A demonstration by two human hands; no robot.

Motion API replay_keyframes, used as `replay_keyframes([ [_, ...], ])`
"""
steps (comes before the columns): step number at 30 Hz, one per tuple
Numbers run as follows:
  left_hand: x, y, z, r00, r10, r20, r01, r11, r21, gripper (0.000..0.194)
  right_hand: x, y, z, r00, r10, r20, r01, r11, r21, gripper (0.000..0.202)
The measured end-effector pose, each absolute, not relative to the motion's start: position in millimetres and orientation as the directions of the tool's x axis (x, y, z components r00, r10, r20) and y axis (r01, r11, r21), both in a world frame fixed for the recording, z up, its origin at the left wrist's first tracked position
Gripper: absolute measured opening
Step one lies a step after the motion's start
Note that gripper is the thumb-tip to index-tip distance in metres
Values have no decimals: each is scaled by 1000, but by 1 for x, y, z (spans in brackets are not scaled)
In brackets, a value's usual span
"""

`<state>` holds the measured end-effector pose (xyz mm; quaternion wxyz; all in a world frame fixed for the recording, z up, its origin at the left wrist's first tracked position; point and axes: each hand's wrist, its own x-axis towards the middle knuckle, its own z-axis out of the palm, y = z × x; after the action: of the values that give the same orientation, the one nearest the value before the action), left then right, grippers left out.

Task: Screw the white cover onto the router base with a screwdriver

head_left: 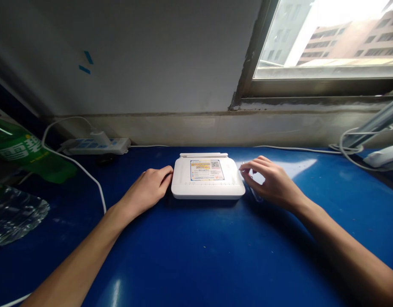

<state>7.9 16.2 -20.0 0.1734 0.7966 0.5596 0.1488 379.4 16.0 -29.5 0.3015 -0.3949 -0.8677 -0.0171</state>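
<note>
Steadiness: hold flat white plastic router (pixel 180 177) level between half-curled left hand (pixel 149 186) and loosely pinched right hand (pixel 275 182); cannot tell if gripping.

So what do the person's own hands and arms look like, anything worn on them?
The bare left hand and bare right hand are ungloved; the slim left forearm and slim right forearm are uncovered to the picture's edge. No sleeve, watch, bracelet or ring shows.

Left hand (pixel 151 185), right hand (pixel 275 181) seen bare | forearms (pixel 88 251) likewise left uncovered | slender outline noted | narrowed toward wrists (pixel 118 213)
</note>
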Motion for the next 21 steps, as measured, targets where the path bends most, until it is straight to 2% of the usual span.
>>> replay_keyframes([
  [12, 10, 13, -17, 300, 951, 77, 849, -303, 432, 25, 379, 18, -31, -561, 606, 564, 650, 744, -153, 9],
  [16, 10, 13, -16, 297, 951, 82, 847, -302, 438, 25, 380, 17, -26, -556, 620, 553, 661, 733, -157, 10],
  [19, 10, 12, -15, 294, 952, 86, 845, -301, 441, 26, 382, 7, -8, -485, 658, 576, 694, 690, -204, 8],
  [21, 10, 12, -15, 294, 952, 87, 845, -301, 442, 26, 384, -7, 8, -362, 681, 636, 714, 642, -281, 9],
])
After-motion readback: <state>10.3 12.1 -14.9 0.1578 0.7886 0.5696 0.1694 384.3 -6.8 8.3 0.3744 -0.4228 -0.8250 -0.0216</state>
